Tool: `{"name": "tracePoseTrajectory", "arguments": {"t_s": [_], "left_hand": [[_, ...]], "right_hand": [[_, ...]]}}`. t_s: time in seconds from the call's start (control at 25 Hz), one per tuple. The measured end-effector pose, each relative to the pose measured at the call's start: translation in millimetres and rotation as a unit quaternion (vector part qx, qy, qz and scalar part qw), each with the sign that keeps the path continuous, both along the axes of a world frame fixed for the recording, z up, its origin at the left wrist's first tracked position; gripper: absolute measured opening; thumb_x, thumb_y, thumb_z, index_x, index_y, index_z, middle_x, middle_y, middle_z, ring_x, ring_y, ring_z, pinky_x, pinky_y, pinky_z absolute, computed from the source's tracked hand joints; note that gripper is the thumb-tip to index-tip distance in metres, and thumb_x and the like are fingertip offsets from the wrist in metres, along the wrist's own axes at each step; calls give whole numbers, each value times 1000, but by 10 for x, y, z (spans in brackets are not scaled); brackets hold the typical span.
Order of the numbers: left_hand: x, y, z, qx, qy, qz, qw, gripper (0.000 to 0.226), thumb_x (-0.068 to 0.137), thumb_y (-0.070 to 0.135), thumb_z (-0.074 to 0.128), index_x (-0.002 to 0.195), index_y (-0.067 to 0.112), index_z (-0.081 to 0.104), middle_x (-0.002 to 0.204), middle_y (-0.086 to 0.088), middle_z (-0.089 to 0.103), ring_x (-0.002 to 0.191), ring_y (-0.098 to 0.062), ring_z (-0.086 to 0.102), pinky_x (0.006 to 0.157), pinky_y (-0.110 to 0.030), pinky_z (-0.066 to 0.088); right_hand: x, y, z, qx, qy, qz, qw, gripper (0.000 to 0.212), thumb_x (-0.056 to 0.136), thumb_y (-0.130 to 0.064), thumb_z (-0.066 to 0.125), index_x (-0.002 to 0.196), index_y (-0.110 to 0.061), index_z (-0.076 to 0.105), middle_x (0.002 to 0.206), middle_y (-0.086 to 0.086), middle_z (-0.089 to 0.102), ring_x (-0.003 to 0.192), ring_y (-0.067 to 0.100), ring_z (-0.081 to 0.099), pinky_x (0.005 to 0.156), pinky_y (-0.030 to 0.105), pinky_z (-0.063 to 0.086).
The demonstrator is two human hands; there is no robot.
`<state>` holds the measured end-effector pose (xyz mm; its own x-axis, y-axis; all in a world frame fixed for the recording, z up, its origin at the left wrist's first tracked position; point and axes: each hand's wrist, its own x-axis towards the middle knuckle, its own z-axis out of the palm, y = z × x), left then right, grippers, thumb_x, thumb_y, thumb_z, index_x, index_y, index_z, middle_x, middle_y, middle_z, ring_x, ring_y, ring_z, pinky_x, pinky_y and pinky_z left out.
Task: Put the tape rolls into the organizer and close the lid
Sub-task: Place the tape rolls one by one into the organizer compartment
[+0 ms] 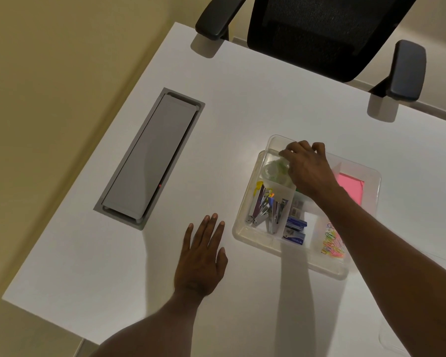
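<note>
Your right hand [307,168] curls over the tapes [274,171] in the organizer [366,222], grip hidden, while your left hand [201,256] lies flat and empty on the table [242,99]; seat the rolls flat before closing.

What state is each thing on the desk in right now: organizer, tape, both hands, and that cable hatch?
Organizer: open, no lid on it.
Tape rolls: inside the far-left compartment.
Right hand: over the tape compartment, fingers curled; grip unclear.
Left hand: flat on the desk, empty.
Cable hatch: cover closed.
Lid: cannot be made out clearly.
</note>
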<state>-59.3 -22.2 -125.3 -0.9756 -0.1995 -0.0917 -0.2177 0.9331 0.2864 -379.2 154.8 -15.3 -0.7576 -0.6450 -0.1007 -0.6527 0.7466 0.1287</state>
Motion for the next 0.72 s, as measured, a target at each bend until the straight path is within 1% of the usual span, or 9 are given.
{"name": "tracePoseTrajectory", "arguments": {"t_s": [0.08,0.12,0.28,0.36,0.44,0.52,0.64,0.72], "left_hand": [[-2,2,13,-1,-1,1,1000,70,108,49,40,173,31,20,183,8,4,170,-15,8,139,-44,0],[-5,3,19,-1,0,1,1000,69,109,49,40,172,31,21,183,8,5,170,-16,10,139,-45,1],[-6,8,44,-2,0,0,1000,67,109,49,38,172,29,24,182,5,13,169,-18,17,138,-48,8],[-6,10,56,-4,-5,1,1000,67,109,50,38,171,29,25,182,4,15,168,-19,19,137,-48,9],[-7,12,61,-6,-6,0,1000,67,109,50,38,171,29,26,181,3,16,168,-20,19,137,-49,11],[-7,10,61,-3,-4,0,1000,67,109,50,37,171,29,26,181,3,17,168,-20,20,136,-49,13],[-9,9,60,2,-8,-2,1000,65,110,53,29,171,30,25,181,3,18,168,-20,20,136,-50,14],[-12,10,56,4,-11,-2,1000,65,110,53,28,171,30,24,182,3,17,169,-20,19,137,-50,14]], "right_hand": [[-18,-23,11,10,-32,28,999,47,84,-7,71,129,-19,65,133,2,64,124,24,56,102,45,31],[-30,-24,16,21,-42,34,998,47,85,-8,71,130,-20,64,135,0,64,126,22,55,103,45,29],[-69,-19,3,58,-39,44,997,41,90,-10,63,130,-21,62,133,-3,64,125,21,53,104,45,27],[-61,-33,-6,45,-31,50,997,43,90,-13,62,132,-20,60,134,1,63,126,23,52,105,46,27],[-54,-51,12,5,-43,49,998,49,86,-16,65,134,-21,59,135,2,62,128,24,52,105,47,28],[-64,-67,39,-6,-88,64,994,57,80,-18,70,135,-25,59,136,-1,62,130,23,49,105,47,28],[-96,-77,70,37,-143,87,985,69,79,-21,76,143,-30,51,146,-5,54,137,21,42,108,46,26],[-106,-85,68,53,-139,98,984,70,81,-23,78,144,-30,49,147,-5,54,138,20,42,108,46,26]]}}
